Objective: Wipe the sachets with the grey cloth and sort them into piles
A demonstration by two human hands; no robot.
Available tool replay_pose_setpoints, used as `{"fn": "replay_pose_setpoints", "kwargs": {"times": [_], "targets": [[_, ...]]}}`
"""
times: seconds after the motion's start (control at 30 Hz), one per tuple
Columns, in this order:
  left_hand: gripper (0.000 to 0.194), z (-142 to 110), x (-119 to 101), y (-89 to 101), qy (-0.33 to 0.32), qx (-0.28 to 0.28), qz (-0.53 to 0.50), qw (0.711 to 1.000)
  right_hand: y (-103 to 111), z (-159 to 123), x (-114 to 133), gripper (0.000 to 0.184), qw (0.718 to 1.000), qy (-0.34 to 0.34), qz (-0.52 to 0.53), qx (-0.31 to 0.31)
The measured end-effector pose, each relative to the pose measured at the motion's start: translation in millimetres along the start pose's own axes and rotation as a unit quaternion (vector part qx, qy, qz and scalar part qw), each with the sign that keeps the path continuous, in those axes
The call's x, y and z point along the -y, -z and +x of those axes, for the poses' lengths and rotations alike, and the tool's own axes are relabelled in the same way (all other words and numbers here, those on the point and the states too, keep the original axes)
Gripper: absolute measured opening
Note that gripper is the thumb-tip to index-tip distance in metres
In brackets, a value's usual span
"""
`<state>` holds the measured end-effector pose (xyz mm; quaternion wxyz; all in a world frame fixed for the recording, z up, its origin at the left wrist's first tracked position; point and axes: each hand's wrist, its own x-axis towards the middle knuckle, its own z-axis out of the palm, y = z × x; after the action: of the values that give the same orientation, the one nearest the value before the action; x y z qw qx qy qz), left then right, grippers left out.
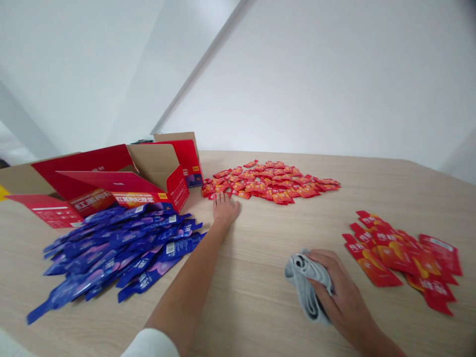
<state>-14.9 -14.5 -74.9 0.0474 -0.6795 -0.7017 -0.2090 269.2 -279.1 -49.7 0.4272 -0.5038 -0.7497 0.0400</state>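
My right hand (340, 292) grips a folded grey cloth (308, 285) just above or on the wooden tabletop. My left hand (225, 209) is stretched far forward, palm down with its fingers extended, and its fingertips meet the near left edge of a wide heap of small red packets (267, 181). Left of that forearm lies a pile of long blue packets (122, 248). To the right of the cloth is a smaller group of red packets (401, 258) with orange pictures, overlapping one another.
Open red cardboard boxes (148, 183) with brown insides stand at the left, behind the blue pile. Another red box (191, 158) is farther back beside the large red heap. A white wall (316, 84) rises behind the table (260, 302).
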Motion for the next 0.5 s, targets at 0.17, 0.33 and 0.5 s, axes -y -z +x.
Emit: {"fn": "replay_pose_setpoints", "kwargs": {"times": [0.17, 0.33, 0.5], "targets": [[0.047, -15, -3, 8.1, -0.037, 0.016, -0.007, 0.999, 1, 1, -2, 0.031, 1.0, 0.004, -0.004, 0.012], [0.057, -90, -13, 32.7, -0.167, 0.061, -0.023, 0.984, 7, 5, -3, 0.029, 1.0, -0.015, -0.007, -0.002], [0.068, -153, -18, 59.5, -0.272, 0.11, -0.047, 0.955, 12, 11, -9, 0.028, 0.999, -0.024, -0.017, -0.03]]}}
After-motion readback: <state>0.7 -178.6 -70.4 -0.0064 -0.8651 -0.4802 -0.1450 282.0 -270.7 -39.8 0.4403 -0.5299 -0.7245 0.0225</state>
